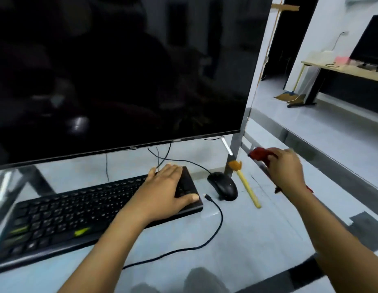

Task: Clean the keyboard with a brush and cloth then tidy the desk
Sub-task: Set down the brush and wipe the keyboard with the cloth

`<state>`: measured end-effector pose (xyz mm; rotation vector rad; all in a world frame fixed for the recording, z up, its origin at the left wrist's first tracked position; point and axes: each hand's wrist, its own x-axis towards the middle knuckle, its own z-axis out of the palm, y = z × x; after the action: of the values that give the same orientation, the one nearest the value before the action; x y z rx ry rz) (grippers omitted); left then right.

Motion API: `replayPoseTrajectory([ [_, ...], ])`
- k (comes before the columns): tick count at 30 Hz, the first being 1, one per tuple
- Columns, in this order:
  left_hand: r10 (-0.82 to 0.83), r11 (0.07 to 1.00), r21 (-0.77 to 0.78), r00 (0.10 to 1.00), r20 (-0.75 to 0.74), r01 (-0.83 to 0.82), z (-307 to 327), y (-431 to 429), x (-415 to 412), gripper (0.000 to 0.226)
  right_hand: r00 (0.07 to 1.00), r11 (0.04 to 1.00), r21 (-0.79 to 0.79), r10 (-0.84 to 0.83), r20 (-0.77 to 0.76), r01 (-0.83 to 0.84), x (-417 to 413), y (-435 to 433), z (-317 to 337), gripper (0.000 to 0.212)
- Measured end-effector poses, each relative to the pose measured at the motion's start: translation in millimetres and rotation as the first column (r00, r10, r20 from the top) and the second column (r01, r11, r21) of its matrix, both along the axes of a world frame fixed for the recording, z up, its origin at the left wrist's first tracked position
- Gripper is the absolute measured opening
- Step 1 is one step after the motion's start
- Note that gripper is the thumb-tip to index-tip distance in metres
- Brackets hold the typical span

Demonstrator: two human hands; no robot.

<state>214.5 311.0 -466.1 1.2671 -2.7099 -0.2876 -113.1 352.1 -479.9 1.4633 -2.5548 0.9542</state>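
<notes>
A black keyboard (63,216) lies slanted on the glass desk (257,233) below the monitor. My left hand (164,191) rests flat on the keyboard's right end, fingers spread over the number pad and thumb at the front corner. To the right, above the desk's edge, my right hand (286,168) is closed around a red cloth (260,155), which sticks out past the fingers. A brush (246,183) with a yellow handle and orange bristles lies on the desk between the mouse and my right hand.
A large dark monitor (120,70) fills the upper left. A black mouse (223,186) sits right of the keyboard. A loose black cable (213,225) loops across the desk in front. Beyond the desk's right edge are the floor and another table (342,70).
</notes>
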Motion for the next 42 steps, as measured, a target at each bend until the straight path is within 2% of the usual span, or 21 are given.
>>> replayPoseTrajectory([
  [3,0.081,0.996,0.044,0.997,0.012,-0.081,1.7,-4.3,38.9,0.102,0.992,0.985,-0.134,0.098,-0.076,-0.108,47.6,-8.5,28.4,0.029],
  [7,0.166,0.978,0.116,0.983,0.075,-0.173,1.3,-7.3,83.9,0.117,0.937,0.928,-0.167,0.305,-0.172,-0.333,120.6,-19.7,47.1,0.031],
  [11,0.231,0.958,0.161,0.971,0.061,-0.238,-5.3,-0.8,113.5,0.123,0.868,0.867,-0.088,0.476,-0.139,-0.490,189.7,-23.6,28.4,0.032],
  [14,0.234,0.959,0.153,0.971,0.051,-0.239,-16.0,0.9,120.5,0.133,0.732,0.733,0.024,0.680,-0.035,-0.680,237.2,-13.6,3.1,0.032],
  [16,0.246,0.958,0.144,0.968,0.044,-0.250,-19.2,0.4,121.2,0.133,0.616,0.625,0.115,0.780,-0.108,-0.772,256.1,-7.3,-14.4,0.030],
  [17,0.252,0.956,0.142,0.967,0.042,-0.255,-19.4,0.6,120.9,0.131,0.602,0.620,0.134,0.783,-0.156,-0.773,256.1,-9.8,-20.7,0.029],
  [18,0.256,0.956,0.141,0.966,0.039,-0.259,-19.4,0.8,120.7,0.130,0.637,0.659,0.142,0.751,-0.173,-0.739,253.4,-14.2,-20.8,0.029],
  [21,0.267,0.953,0.137,0.963,0.035,-0.270,-19.9,1.7,120.5,0.132,0.836,0.859,0.155,0.511,-0.201,-0.488,241.9,-32.7,-13.6,0.033],
  [22,0.271,0.953,0.134,0.962,0.035,-0.273,-20.2,1.7,120.3,0.132,0.853,0.880,0.178,0.472,-0.225,-0.440,244.3,-36.3,-13.0,0.035],
  [24,0.271,0.954,0.125,0.962,0.038,-0.273,-20.6,1.6,120.2,0.131,0.805,0.830,0.209,0.555,-0.211,-0.517,262.8,-32.1,-7.2,0.037],
  [27,0.271,0.956,0.111,0.962,0.028,-0.272,-21.7,2.0,121.3,0.129,0.666,0.680,0.302,0.728,-0.163,-0.669,274.2,-21.8,-5.4,0.042],
  [28,0.269,0.957,0.109,0.963,0.025,-0.270,-21.9,2.1,121.5,0.129,0.670,0.689,0.303,0.720,-0.180,-0.659,266.8,-27.3,-5.0,0.040],
  [31,0.273,0.955,0.116,0.962,0.020,-0.274,-22.3,2.6,121.7,0.131,0.841,0.859,0.213,0.504,-0.196,-0.465,239.8,-50.6,-3.8,0.032],
  [33,0.276,0.953,0.124,0.961,0.020,-0.276,-21.8,3.4,121.4,0.131,0.881,0.900,0.184,0.429,-0.199,-0.396,241.0,-53.2,-6.6,0.031],
  [35,0.279,0.953,0.122,0.960,0.015,-0.279,-22.1,3.6,121.8,0.131,0.810,0.830,0.180,0.556,-0.189,-0.528,260.5,-41.5,-9.0,0.032],
  [37,0.281,0.953,0.112,0.960,0.009,-0.280,-21.7,3.1,122.0,0.130,0.675,0.696,0.187,0.718,-0.172,-0.693,272.5,-24.4,-11.6,0.033],
  [38,0.280,0.954,0.107,0.960,0.008,-0.280,-21.1,2.9,122.0,0.130,0.650,0.675,0.190,0.737,-0.182,-0.712,268.3,-25.0,-11.0,0.033],
  [39,0.278,0.955,0.104,0.960,0.010,-0.278,-20.3,2.8,121.9,0.131,0.679,0.709,0.195,0.705,-0.203,-0.678,259.0,-32.4,-9.4,0.031],
  [42,0.276,0.955,0.115,0.961,0.012,-0.275,-18.7,4.2,122.6,0.131,0.895,0.915,0.168,0.396,-0.207,-0.366,228.5,-61.9,-8.1,0.029],
])
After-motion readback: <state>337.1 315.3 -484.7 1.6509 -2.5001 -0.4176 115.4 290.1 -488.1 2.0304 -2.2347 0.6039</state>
